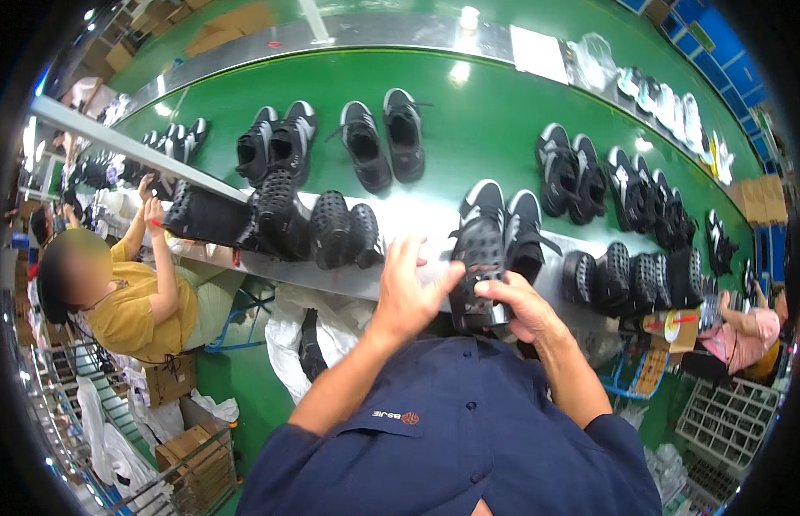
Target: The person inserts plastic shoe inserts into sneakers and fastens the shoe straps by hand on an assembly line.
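At the near edge of the table, my right hand (524, 308) is closed on a black perforated shoe insert (483, 249). The insert overlaps the opening of a black and white sneaker (483, 196); how deep it sits in the shoe is hidden. My left hand (410, 291) is open just to the left, fingers apart and thumb toward the insert. Whether that thumb touches it I cannot tell. A matching sneaker (524, 225) stands to the right of the insert. Left of my left hand are more perforated inserts (331, 225).
Paired sneakers (363, 142) stand on the green conveyor belt (468, 112). Further inserts (613, 273) line the near edge at right. A person in yellow (146, 305) works at left, another in pink (739, 334) at far right. White plastic wrapping (284, 348) hangs below the table.
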### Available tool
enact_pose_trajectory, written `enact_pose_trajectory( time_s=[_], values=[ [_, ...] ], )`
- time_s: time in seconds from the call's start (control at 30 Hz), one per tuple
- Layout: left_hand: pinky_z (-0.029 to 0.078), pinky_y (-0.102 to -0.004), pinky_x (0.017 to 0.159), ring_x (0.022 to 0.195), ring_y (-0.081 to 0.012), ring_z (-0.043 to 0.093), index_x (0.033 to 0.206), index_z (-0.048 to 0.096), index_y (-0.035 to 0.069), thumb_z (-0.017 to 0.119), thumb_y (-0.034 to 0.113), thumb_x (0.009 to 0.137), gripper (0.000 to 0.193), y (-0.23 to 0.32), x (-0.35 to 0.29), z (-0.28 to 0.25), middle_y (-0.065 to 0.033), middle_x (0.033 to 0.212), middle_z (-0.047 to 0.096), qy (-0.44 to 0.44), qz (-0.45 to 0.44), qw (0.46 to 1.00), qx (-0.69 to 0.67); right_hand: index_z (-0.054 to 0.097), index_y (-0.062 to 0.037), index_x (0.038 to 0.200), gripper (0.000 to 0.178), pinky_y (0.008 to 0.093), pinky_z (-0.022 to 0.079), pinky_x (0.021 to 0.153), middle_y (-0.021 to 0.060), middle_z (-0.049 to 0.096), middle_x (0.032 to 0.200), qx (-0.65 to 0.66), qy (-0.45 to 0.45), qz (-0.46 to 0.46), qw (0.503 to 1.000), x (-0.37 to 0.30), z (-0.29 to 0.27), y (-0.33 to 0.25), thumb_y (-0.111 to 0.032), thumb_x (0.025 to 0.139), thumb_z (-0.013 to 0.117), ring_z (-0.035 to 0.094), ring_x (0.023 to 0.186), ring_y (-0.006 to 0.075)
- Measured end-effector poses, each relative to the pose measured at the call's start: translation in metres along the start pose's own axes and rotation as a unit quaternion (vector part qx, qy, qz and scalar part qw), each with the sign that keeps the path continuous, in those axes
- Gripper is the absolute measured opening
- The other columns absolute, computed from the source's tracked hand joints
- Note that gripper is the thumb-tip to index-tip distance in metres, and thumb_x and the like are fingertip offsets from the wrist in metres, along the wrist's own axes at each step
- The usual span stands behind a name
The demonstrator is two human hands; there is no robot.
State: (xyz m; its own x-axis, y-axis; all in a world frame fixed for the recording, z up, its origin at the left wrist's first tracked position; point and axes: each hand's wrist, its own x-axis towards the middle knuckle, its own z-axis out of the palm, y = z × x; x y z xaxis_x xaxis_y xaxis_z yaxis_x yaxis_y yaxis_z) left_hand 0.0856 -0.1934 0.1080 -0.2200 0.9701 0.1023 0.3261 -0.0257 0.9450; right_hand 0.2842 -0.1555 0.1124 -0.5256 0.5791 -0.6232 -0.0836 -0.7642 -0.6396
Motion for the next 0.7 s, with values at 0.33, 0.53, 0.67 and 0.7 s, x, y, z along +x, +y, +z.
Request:
enact_pose_trajectory(
  time_s=[0.33,0.53,0.67,0.7],
  values=[
    [0.048,-0.0254,0.064,0.071,-0.0085,0.057,0.099,0.07,0.003,0.073,0.009,0.086,0.015,-0.058,0.01,0.087,-0.0014,0.081,0.065,-0.079,-0.237,0.957,-0.144,0.057,0.0054,0.107,0.068,0.0472,0.054,0.071,0.024,0.068,0.085,-0.66,0.208,-0.153,0.706,-0.063,-0.009,0.017,-0.055,0.081,0.074,0.068,0.081,0.0401],
    [0.053,-0.0351,0.079,0.084,-0.0229,0.067,0.104,0.071,0.0,0.071,0.01,0.086,0.021,-0.071,0.027,0.095,-0.0102,0.091,0.071,-0.129,-0.195,0.971,-0.044,0.053,0.0018,0.091,0.039,0.0523,0.053,0.063,0.0242,0.063,0.066,-0.633,0.226,-0.179,0.719,-0.059,-0.035,0.035,-0.032,0.086,0.071,0.066,0.066,0.0442],
    [0.046,-0.0396,0.092,0.115,-0.0318,0.055,0.111,0.067,0.006,0.076,0.015,0.077,0.037,-0.096,0.043,0.079,-0.0115,0.117,0.061,-0.238,0.315,0.885,0.246,0.061,0.0081,0.083,0.036,0.0505,0.051,0.073,0.0276,0.064,0.074,-0.634,0.162,-0.065,0.754,-0.068,-0.043,0.001,-0.027,0.081,0.07,0.066,0.078,0.0454],
    [0.046,-0.0396,0.092,0.115,-0.0318,0.055,0.111,0.067,0.006,0.076,0.015,0.077,0.037,-0.095,0.045,0.081,-0.0115,0.117,0.061,-0.239,0.317,0.885,0.242,0.061,0.0081,0.083,0.036,0.0505,0.051,0.073,0.0276,0.064,0.074,-0.633,0.165,-0.063,0.753,-0.065,-0.043,-0.003,-0.027,0.081,0.07,0.066,0.078,0.0454]
  ],
)
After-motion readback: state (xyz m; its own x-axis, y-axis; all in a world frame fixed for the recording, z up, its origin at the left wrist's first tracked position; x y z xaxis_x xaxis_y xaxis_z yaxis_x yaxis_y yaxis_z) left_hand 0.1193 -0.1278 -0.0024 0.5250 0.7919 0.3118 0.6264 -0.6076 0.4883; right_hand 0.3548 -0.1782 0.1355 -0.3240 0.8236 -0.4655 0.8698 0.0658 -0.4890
